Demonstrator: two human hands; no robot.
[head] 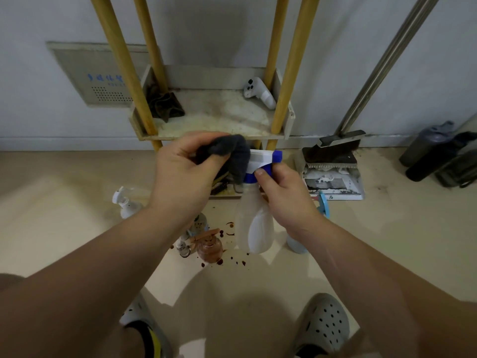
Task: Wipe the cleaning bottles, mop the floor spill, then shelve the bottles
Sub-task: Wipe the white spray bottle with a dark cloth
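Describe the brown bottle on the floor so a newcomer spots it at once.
Find the yellow-legged shelf against the wall; bottles stand on the floor before it. The brown bottle sits amid the spill drops, left of the spray bottle held in the right hand. It alone is brown; its neighbours are pale.

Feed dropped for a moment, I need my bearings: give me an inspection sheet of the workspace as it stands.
Surface: beige floor, brown spill drops unmopped.
Job's things: spray bottle held off the floor; grey cloth against its trigger head; pump bottle, brown bottle and pale blue bottle on the floor; shelf tier holds no bottles.
Clutter: brown rag and white plastic piece on the shelf tier; dustpan by the wall.
Grippers: left hand holds the grey cloth; right hand grips the spray bottle's neck.
Cables: nothing seen.
Surroundings: white wall, metal pole, dark containers at right.
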